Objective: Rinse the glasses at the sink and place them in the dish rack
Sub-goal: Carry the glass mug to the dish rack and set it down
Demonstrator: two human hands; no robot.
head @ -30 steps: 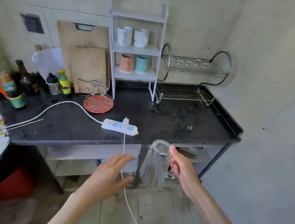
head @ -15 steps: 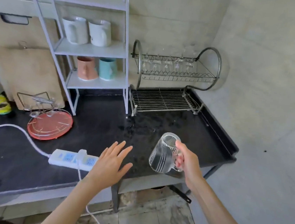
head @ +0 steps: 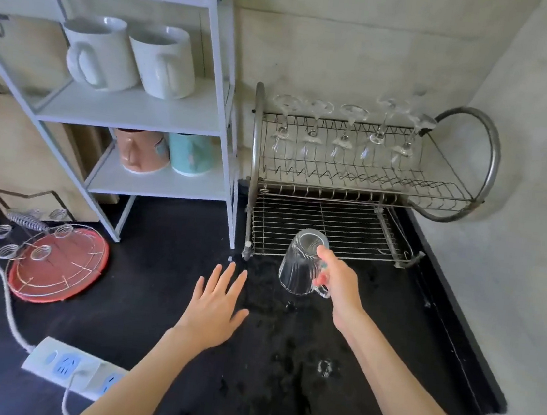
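Near the middle of the frame, the right hand [head: 336,284] grips a clear glass mug [head: 299,265] by its handle, fingers curled round it and the thumb up along the side. The mug is ribbed with faint vertical lines, transparent enough that the dark bench [head: 151,312] shows through, and it is held upside down and tilted, its thick round base toward the rack and its wider mouth lower down. It hangs in the air at the front edge of the dish rack [head: 352,195], over the lip of the lower wire tier.

The left hand [head: 217,303] is spread flat, palm down, fingers straight and slightly apart, holding nothing, left of the mug over the bench.

The dish rack is a two-tier metal frame at centre right, against the wall. Five stemmed glasses [head: 345,130] hang upside down in a row along its upper tier. Scattered water drops show on the bench in front of it.

At upper left a white shelf unit [head: 133,109] carries two white mugs [head: 129,54] above and a pink cup and a teal cup below. A red round tray [head: 57,264] with a wire frame on it sits at left, and a white power strip [head: 73,368] with its cord lies at lower left.
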